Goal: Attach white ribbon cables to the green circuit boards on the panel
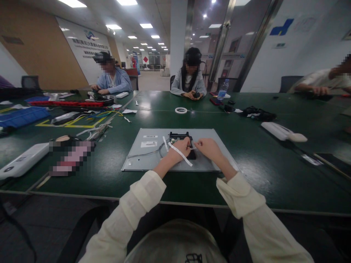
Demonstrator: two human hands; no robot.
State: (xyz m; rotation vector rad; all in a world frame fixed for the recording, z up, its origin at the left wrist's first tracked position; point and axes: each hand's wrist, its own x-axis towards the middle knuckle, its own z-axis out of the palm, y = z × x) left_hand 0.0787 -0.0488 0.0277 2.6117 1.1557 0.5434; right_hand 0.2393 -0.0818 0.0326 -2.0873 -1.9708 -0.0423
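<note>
On the left, a thin grey cable is running across a flat silvery-grey metal panel, which is lying on the glossy dark green table. Next, a short white strip is resting near the left hand, whose fingers are curling nearly closed at the black plastic bracket on the panel's middle; whether they are gripping it, I cannot tell. A long white strip is lying across that hand. Rightward, the right hand is closing thumb and forefinger, seemingly pinching a small pale piece between the hands. The step in hand is apparently fine fingertip work at the bracket, so the next move is probably calling for a steady left hand and a light right pinch.
</note>
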